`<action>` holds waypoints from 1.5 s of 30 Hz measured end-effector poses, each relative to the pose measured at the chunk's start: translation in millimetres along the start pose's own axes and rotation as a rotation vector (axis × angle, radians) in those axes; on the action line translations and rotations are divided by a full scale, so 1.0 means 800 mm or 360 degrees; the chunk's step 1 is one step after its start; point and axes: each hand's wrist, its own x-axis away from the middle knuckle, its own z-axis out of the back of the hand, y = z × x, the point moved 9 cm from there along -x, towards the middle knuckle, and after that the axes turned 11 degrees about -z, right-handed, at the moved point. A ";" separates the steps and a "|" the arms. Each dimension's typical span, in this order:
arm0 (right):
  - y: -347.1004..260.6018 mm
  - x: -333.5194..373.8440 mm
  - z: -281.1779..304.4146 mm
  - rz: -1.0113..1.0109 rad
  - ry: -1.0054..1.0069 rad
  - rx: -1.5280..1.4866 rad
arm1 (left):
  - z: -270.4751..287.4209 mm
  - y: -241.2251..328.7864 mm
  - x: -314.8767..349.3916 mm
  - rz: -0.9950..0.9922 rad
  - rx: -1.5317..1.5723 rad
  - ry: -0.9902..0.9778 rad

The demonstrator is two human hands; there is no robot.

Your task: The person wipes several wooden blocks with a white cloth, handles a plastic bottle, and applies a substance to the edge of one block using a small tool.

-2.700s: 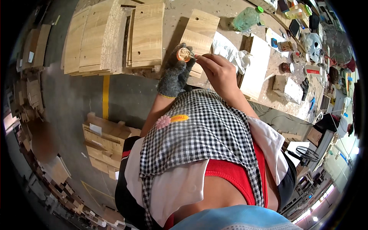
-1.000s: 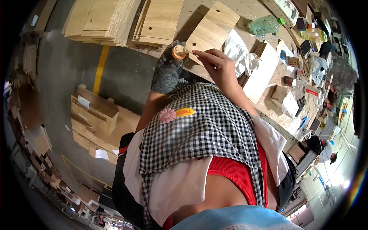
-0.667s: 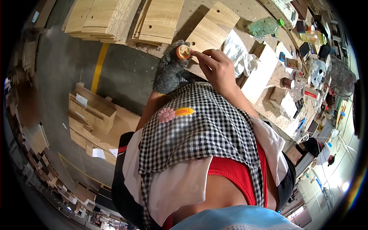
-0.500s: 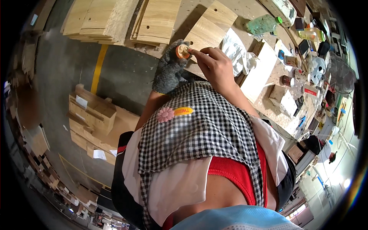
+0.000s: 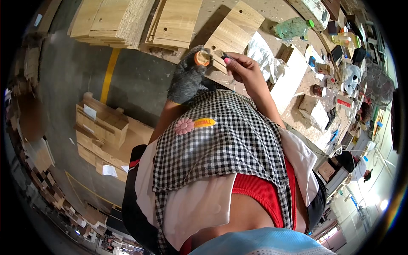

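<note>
My left hand [image 5: 185, 80], in a dark grey knit glove, closes round a small orange-rimmed cap [image 5: 202, 58] with a tan, paste-like filling. Its filled side faces up. My bare right hand [image 5: 246, 70] is just to the right of it, thumb and fingers pinched together. A small dark tip shows at those fingers, but I cannot make out what it is. Between the two hands lies the near end of a light wooden piece [image 5: 219, 63], close to my right fingertips. Beyond them, a wooden panel [image 5: 236, 27] with round holes lies on the workbench [image 5: 212, 12].
Stacked wooden boards [image 5: 176, 23] stand at the bench's left. To the right are a crumpled white cloth [image 5: 261, 55], a green-capped plastic bottle [image 5: 292, 28], a white-faced block [image 5: 314, 110] and a small can [image 5: 318, 90]. More wooden boxes [image 5: 102, 123] sit low on the left.
My right hand has drawn away from the orange cap, moving slightly right to beside the wooden piece. The left hand with the cap stays almost in place.
</note>
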 end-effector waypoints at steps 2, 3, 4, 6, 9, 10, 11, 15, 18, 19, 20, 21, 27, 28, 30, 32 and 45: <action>0.006 -0.013 0.020 0.0095 0.0092 -0.0038 | 0.022 -0.011 0.008 -0.0005 0.0053 0.0042; 0.004 -0.020 0.026 0.0131 0.0105 0.0025 | 0.034 -0.022 0.014 0.0073 0.0253 0.0082; 0.008 -0.030 0.035 0.0130 0.0175 0.0125 | 0.043 -0.030 0.021 0.0148 0.0454 0.0129; 0.009 -0.048 0.034 0.0137 0.0060 0.0268 | 0.064 -0.043 0.032 0.0205 0.0386 0.0210; 0.002 -0.077 0.032 0.0424 0.0078 0.0555 | 0.071 -0.066 0.049 0.0512 0.0110 0.0147; -0.008 -0.076 0.024 0.0646 0.0067 0.0639 | 0.068 -0.061 0.048 0.0508 0.0115 0.0162; -0.008 -0.081 0.028 0.0488 0.0133 0.0703 | 0.061 -0.060 0.047 0.0553 0.0039 0.0102; -0.014 -0.093 0.046 0.0401 0.0319 0.0568 | 0.045 -0.052 0.037 0.0563 -0.0132 -0.0081; -0.020 -0.094 0.045 0.0474 0.0192 0.0240 | 0.050 -0.062 0.035 0.0505 -0.0131 -0.0105; -0.013 -0.101 0.047 0.0425 0.0144 0.0035 | 0.048 -0.058 0.032 0.0480 -0.0173 -0.0115; -0.010 -0.106 0.047 0.0426 0.0149 0.0036 | 0.045 -0.056 0.030 0.0481 -0.0170 -0.0119; -0.003 -0.113 0.044 0.0362 0.0114 -0.0055 | 0.044 -0.055 0.030 0.0520 -0.0219 -0.0108; 0.022 -0.154 0.034 0.0243 -0.0038 -0.0196 | 0.043 -0.057 0.025 0.0454 -0.0543 -0.0248; 0.026 -0.156 0.033 0.0241 -0.0037 -0.0196 | 0.043 -0.058 0.024 0.0415 -0.0609 -0.0289; 0.032 -0.159 0.041 0.0228 0.0116 -0.0142 | 0.045 -0.060 0.023 0.0363 -0.0621 -0.0321; 0.034 -0.155 0.032 0.0244 0.0130 -0.0063 | 0.036 -0.047 0.020 0.0316 -0.0631 -0.0354; 0.038 -0.152 0.026 0.0267 0.0259 0.0396 | 0.044 -0.068 0.026 0.0432 -0.0495 -0.0331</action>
